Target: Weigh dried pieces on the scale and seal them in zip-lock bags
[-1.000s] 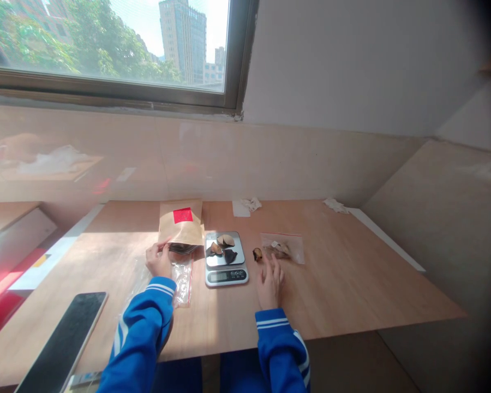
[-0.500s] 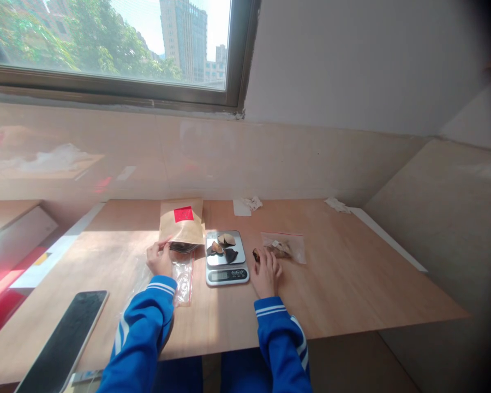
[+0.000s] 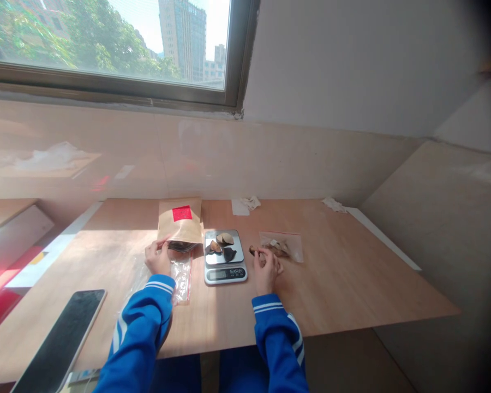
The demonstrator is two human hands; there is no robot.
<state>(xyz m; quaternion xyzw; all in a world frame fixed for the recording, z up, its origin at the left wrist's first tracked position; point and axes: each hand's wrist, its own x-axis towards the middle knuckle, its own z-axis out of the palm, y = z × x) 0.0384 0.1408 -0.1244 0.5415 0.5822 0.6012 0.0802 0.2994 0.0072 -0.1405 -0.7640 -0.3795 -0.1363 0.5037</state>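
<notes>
My right hand pinches a small dark-and-tan fragment between its fingertips, just left of a clear zip bag holding more brownish pieces. A digital kitchen scale stands between my hands, with three dark and tan fragments on its steel top. My left hand grips the lower corner of a kraft paper envelope with a red label. Something dark shows at the envelope's mouth. A clear plastic bag lies under that hand.
The wooden table runs below a window and a tiled wall. A black smartphone lies at the near left. White paper scraps and a crumpled tissue sit along the far edge.
My right hand has drawn back toward me and its fingers have closed on the small fragment, lifting it from the table. My left hand has stayed on the envelope.
</notes>
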